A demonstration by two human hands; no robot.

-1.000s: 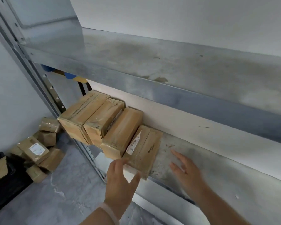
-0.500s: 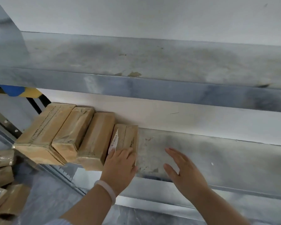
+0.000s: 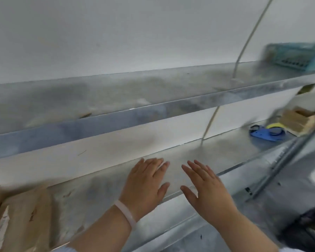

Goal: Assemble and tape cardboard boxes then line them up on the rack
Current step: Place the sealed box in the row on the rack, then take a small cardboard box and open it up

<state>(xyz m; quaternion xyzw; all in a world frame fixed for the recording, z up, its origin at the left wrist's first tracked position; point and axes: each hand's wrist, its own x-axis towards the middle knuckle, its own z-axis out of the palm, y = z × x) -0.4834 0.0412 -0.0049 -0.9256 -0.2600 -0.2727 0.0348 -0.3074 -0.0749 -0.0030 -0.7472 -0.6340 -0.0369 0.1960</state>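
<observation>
Well to the left of the left grip, at the picture's lower left corner, taped cardboard boxes [image 3: 24, 215] sit on the lower shelf [image 3: 102, 190] of the metal rack; they are blurred, and one carries a white label [image 3: 0, 230] on its near end; a bare stretch of shelf lies between them and the grip. The left grip [image 3: 145, 184] is a bare hand held palm down over the shelf, fingers straight and close together, thumb spread to the right, holding nothing; whether it touches the metal I cannot tell; a pale wristband [image 3: 125, 213] circles the wrist behind it. Just to its right, apart by a narrow gap, the right grip [image 3: 207, 190] is also palm down, fingers straight and slightly fanned, thumb out toward the left grip, holding nothing. Above both grips runs the upper shelf [image 3: 116, 99]. Beyond the right grip a white cable [image 3: 210, 122] drops to the back of the lower shelf; farther right lies a blue tape dispenser [image 3: 264, 133] with a yellow roll [image 3: 275, 125]; just beyond it is a blurred stack of cardboard [image 3: 298, 119]; high to the right, a teal basket [image 3: 295, 55] sits on the upper shelf.
</observation>
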